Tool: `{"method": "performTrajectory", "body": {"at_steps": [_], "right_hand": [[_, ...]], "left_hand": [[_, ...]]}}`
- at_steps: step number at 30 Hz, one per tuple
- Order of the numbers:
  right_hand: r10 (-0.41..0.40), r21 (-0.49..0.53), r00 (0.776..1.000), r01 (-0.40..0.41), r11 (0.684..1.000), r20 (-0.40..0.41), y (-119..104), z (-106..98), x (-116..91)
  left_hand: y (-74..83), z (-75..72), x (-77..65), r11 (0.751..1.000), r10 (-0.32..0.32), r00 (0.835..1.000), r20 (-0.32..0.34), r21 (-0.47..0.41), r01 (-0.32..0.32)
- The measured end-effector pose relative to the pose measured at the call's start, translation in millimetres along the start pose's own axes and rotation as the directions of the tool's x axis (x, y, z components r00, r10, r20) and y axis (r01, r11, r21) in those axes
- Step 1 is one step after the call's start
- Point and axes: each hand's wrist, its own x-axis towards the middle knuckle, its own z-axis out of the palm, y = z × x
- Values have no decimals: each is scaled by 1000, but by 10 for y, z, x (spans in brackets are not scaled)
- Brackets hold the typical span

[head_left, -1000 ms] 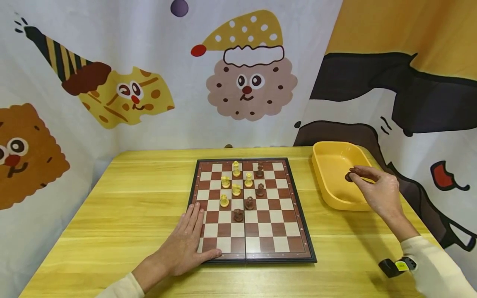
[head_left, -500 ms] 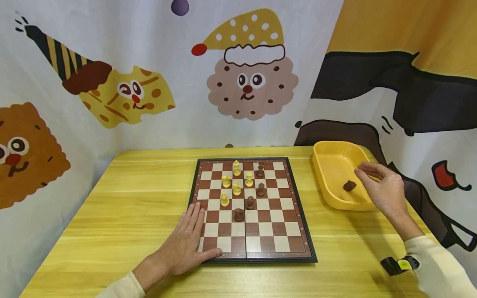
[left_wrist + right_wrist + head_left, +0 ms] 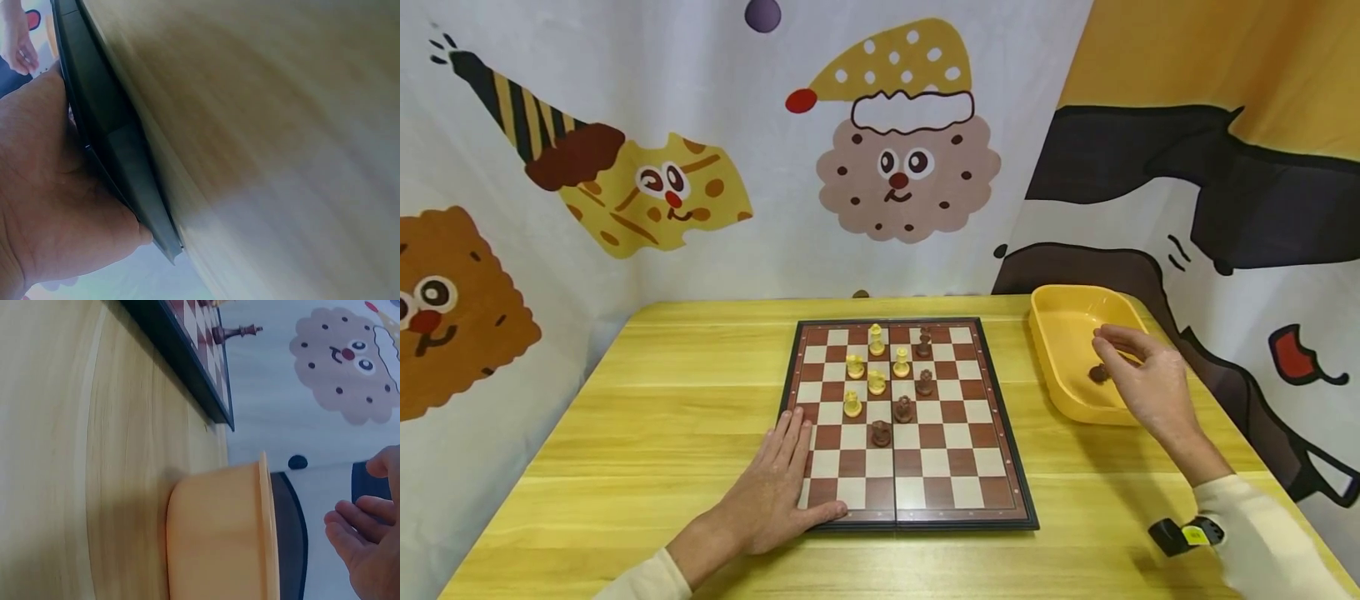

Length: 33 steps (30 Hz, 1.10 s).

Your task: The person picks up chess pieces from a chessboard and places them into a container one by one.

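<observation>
Chessboard (image 3: 951,460) under left hand (image 3: 771,487), right hand (image 3: 1153,379) over yellow tray (image 3: 1067,329)

Head view: the left hand rests at the chessboard's eight o'clock, straight fingers together, thumb apart. Toward three, the right hand hangs over the tray, thumb and fingers bent; a brown piece (image 3: 1098,373) lies inside. Five yellow pieces (image 3: 876,382) and four brown chessmen (image 3: 924,382) stand on the chessboard.

Left wrist view: the left hand sits at nine o'clock against the chessboard's side, fingers hidden.

Right wrist view: thumb and fingertips apart at four o'clock.
</observation>
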Motion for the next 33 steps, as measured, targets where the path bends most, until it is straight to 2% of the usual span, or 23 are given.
{"method": "performTrajectory", "body": {"at_steps": [5,10,13,18,22,27,33], "right_hand": [[-79,82,996,75,994,50,-74,107,-33],[-180,127,983,173,977,44,-132,218,-38],[-199,164,980,193,967,25,-175,289,-33],[-189,247,982,180,952,12,-255,407,-19],[-185,304,980,155,940,74,-308,504,-17],[-170,298,970,113,948,172,-326,625,-31],[-165,325,967,95,941,196,-350,764,-52]], "left_hand": [[-3,-5,-1,1000,-5,1000,3,1,5],[2,-15,-1,1000,-3,1000,4,-4,4],[3,-18,-2,1000,-2,1000,5,1,2],[0,-20,-6,1000,3,1000,2,10,-3],[6,-18,-5,1000,3,1000,5,-4,-3],[8,-18,-2,1000,0,1000,4,-5,0],[0,-18,-18,1000,8,1000,-18,1,-8]]}}
